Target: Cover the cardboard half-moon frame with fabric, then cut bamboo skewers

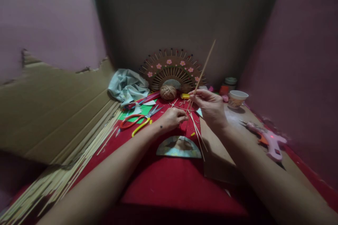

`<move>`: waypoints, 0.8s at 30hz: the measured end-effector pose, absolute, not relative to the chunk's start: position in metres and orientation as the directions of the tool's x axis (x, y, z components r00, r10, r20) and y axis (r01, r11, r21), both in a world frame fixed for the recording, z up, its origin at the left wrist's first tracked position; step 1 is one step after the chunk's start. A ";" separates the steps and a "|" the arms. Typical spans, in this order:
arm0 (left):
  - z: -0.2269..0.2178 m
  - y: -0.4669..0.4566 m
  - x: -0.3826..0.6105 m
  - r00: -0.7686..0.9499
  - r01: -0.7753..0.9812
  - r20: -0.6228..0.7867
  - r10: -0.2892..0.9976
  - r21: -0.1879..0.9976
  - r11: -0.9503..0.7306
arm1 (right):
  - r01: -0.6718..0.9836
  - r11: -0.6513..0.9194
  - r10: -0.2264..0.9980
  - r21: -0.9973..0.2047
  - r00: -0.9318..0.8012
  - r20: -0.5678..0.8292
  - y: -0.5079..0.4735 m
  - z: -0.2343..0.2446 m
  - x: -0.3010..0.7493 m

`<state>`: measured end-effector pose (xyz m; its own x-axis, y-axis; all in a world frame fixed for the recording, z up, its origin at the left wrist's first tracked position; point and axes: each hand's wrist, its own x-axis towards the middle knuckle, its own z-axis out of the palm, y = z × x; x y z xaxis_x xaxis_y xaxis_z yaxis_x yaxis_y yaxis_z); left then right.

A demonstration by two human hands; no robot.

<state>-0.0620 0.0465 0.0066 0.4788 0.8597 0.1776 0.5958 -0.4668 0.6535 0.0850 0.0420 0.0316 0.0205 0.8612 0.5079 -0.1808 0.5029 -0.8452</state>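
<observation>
My right hand (211, 107) pinches a thin bamboo stick (206, 63) that slants up and to the right. Its lower end runs down to my left hand (174, 117), whose fingers are closed around it. Some loose thin sticks (196, 130) lie just below the hands, partly on a brown board (219, 154). Nearer to me is a patterned half-round piece (179, 147), flat on the red cloth (169, 182). Scissors with red and yellow handles (141, 119) rest left of my left hand, blades open.
A decorated fan (171, 66) stands at the back behind a twine ball (168, 92). Crumpled pale cloth (128, 86), cardboard (52, 112) and many long sticks (66, 168) occupy the left. To the right are a paper cup (237, 99) and a pink glue gun (271, 142) with a lit red light.
</observation>
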 end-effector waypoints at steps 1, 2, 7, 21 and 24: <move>0.006 0.046 -0.060 0.478 0.590 0.185 0.859 0.657 -0.470 | -0.174 0.517 0.852 -0.838 0.011 0.524 0.041 0.031 0.085; 0.006 0.045 -0.059 0.480 0.580 0.191 0.856 0.663 -0.473 | -0.169 0.529 0.843 -0.831 0.000 0.537 0.040 0.031 0.085; 0.007 0.040 -0.058 0.507 0.513 0.200 0.839 0.712 -0.480 | -0.140 0.541 0.833 -0.829 -0.044 0.551 0.035 0.031 0.085; -0.001 0.041 -0.057 0.523 0.600 0.261 0.812 0.563 -0.568 | -0.154 0.522 0.844 -0.839 -0.051 0.534 0.037 0.032 0.085; 0.001 0.038 -0.059 0.532 0.608 0.250 0.809 0.552 -0.571 | -0.150 0.523 0.839 -0.839 -0.082 0.538 0.038 0.032 0.086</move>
<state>-0.0590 0.0380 0.0005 0.5319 0.8090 0.2501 0.6082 -0.5705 0.5519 0.0860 0.0375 0.0316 -0.0824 0.8391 0.5376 -0.1496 0.5229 -0.8391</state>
